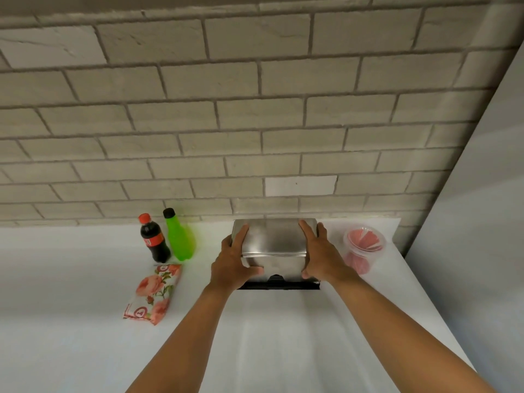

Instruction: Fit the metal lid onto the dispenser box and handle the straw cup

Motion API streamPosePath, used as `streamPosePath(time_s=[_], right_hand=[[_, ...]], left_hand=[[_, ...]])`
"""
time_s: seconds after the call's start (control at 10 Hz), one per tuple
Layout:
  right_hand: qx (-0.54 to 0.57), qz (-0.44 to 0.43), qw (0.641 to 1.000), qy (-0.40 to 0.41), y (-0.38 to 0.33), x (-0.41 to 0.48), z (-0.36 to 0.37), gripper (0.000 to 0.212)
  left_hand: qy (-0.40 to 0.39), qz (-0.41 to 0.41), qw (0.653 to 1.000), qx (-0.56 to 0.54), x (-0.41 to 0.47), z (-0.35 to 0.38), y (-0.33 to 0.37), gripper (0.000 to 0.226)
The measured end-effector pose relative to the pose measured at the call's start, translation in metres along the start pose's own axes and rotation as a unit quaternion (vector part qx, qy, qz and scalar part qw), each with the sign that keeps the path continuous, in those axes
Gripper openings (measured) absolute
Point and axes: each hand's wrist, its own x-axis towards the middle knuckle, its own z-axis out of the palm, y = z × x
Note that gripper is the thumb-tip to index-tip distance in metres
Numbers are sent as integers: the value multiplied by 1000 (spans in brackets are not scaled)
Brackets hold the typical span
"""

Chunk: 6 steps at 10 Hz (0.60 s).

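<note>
A shiny metal lid sits over the dispenser box, whose black base shows along the front edge. My left hand grips the lid's left side, thumb on the front face. My right hand grips its right side the same way. A clear plastic cup holding pink straws stands on the counter just right of the box, untouched.
On the white counter, left of the box, stand a dark cola bottle with a red cap and a green bottle. A floral napkin packet lies in front of them. A brick wall rises behind.
</note>
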Motion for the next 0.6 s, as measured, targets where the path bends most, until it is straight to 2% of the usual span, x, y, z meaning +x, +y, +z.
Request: streamPosePath(time_s=[0.3,0.5,0.6], right_hand=[[-44,-28,999,1,-7,-21,-10,132],[-55,6,998,-25,-17,-63,-8,121],[-71,-4,997,-30,-20,-96,-9,106]], left_hand=[[-34,-50,998,12,-32,-11,5,134],[-35,-37,998,24,-68,-14,2,134],[-40,-31,998,24,-93,-12,3,136]])
